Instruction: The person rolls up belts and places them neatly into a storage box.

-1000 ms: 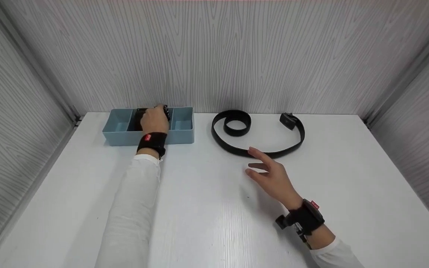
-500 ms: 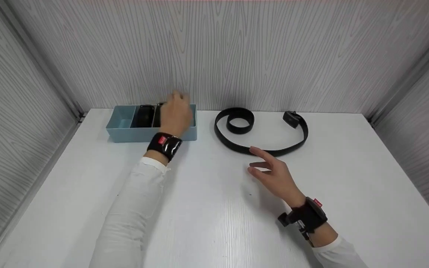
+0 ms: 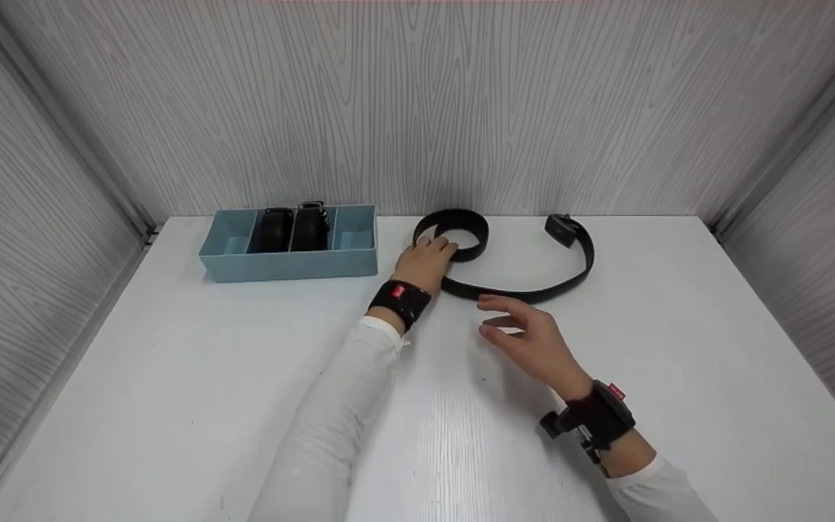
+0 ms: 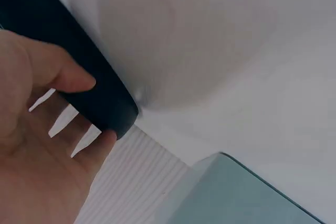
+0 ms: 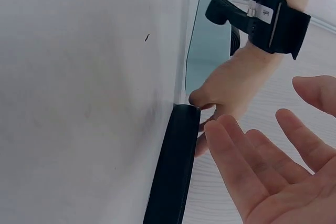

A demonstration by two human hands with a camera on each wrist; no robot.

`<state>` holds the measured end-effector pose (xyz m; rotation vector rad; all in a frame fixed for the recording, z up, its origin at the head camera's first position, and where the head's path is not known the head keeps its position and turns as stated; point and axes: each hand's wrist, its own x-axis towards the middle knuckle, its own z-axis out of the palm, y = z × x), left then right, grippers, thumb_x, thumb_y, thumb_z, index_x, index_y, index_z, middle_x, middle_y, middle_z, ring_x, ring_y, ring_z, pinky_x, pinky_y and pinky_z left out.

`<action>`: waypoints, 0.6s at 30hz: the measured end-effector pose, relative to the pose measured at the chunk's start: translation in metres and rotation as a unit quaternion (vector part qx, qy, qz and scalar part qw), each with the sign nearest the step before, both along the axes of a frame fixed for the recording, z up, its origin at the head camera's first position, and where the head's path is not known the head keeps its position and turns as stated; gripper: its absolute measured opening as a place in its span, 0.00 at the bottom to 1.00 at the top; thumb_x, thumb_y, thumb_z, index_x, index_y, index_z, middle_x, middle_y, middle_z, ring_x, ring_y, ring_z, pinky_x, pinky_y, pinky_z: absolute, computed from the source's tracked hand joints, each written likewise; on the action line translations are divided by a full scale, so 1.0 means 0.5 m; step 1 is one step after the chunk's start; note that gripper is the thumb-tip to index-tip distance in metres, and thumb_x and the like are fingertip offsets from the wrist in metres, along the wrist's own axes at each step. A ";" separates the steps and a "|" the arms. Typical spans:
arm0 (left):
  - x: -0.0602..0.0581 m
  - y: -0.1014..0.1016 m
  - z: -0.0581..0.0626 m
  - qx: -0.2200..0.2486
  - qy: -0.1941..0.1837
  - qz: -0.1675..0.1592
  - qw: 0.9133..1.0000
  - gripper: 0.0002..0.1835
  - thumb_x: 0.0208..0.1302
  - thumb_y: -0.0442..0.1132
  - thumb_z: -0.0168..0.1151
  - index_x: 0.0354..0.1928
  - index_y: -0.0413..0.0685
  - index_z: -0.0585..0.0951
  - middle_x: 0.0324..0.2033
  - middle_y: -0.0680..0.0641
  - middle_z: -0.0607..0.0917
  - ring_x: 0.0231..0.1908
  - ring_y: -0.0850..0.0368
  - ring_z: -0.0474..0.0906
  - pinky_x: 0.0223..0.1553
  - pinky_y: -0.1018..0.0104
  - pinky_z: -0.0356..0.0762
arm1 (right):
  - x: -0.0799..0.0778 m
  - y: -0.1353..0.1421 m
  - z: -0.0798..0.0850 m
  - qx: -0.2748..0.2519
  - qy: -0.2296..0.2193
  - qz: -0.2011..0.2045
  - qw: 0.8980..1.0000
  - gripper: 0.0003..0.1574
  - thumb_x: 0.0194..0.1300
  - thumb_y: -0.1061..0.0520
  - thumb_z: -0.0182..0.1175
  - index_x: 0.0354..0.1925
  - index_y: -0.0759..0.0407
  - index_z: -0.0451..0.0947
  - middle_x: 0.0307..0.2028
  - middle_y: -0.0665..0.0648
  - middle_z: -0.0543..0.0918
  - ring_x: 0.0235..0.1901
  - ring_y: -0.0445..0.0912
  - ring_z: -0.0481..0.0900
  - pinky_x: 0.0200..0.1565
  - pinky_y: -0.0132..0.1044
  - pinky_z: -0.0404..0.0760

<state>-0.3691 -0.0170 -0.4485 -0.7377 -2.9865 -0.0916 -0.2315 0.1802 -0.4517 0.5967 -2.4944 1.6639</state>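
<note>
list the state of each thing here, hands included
Loose belt, partly unrolled, one end coiled
Box, upright, open-topped
Two belts, rolled, in the box's middle compartments
Left hand, at the loose belt, grip unclear
Right hand, fingers relaxed, holding nothing
Wristbands, worn on both wrists

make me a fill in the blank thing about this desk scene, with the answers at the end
The blue tray holds ____ black rolled belts.
In the head view, the left hand is at the loose belt, to the ____ of the tray.
The right hand holds ____.
The table is ____ in colour.

Missing words: two; right; nothing; white.
</note>
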 end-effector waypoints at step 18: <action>0.344 -0.012 0.011 0.016 -0.004 -0.209 0.978 0.12 0.71 0.33 0.63 0.54 0.47 0.83 0.43 0.50 0.84 0.38 0.57 0.84 0.36 0.61 0.84 | -0.011 0.051 0.024 0.127 0.003 -0.075 0.989 0.23 0.71 0.62 0.67 0.62 0.65 0.81 0.60 0.64 0.83 0.54 0.58 0.85 0.52 0.49 0.84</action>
